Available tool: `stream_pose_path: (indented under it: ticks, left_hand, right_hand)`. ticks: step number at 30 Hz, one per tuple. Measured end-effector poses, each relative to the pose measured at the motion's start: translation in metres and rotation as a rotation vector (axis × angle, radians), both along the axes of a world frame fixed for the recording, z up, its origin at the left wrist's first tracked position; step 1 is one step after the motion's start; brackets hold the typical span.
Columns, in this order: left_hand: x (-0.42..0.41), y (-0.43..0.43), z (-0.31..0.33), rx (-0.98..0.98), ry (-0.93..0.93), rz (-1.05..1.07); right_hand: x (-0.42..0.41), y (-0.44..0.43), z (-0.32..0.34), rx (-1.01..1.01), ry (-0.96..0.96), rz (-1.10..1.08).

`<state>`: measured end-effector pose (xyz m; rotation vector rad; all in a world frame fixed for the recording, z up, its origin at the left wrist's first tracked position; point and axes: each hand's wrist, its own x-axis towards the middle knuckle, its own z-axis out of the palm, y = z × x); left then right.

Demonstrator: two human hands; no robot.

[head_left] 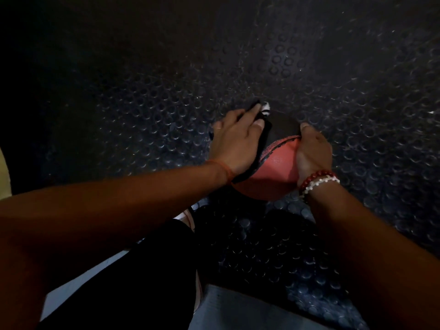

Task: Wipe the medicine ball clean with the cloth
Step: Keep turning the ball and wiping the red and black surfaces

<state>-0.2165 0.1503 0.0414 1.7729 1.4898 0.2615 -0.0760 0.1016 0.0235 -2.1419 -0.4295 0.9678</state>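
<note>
Dark studded rubber floor (147, 110) spreading across the whole view. Red and black medicine ball (277, 165) resting on that floor, held between both hands. Left hand (234, 142) pressed flat on the ball's left side, fingers spread over a black cloth (263, 136) with a white-striped end. Right hand (312, 154) cupped against the ball's right side, fingers curved, beaded bracelets (317, 181) at the wrist
</note>
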Motion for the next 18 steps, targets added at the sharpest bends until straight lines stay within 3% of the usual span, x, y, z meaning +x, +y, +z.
stream_pose_path:
  ticks: [2,5,10,15,18]
  left_hand:
    - [-0.001,-0.009,-0.001,0.203,0.022,-0.132]
    - [-0.007,0.002,-0.008,0.240,-0.047,-0.193]
    - [-0.012,0.014,-0.017,-0.047,-0.247,0.183]
    - [-0.020,-0.005,-0.044,-0.554,-0.552,0.712]
    - [-0.016,0.003,-0.055,-0.529,-0.519,0.746]
  right_hand:
    - [0.000,-0.002,0.000,0.014,0.008,0.005]
    - [-0.002,-0.004,-0.002,0.026,0.025,-0.042]
    - [0.001,-0.001,-0.003,0.007,0.055,-0.029]
    - [0.000,0.001,0.006,0.025,0.148,-0.150]
    - [0.003,-0.001,0.006,-0.039,0.153,-0.120]
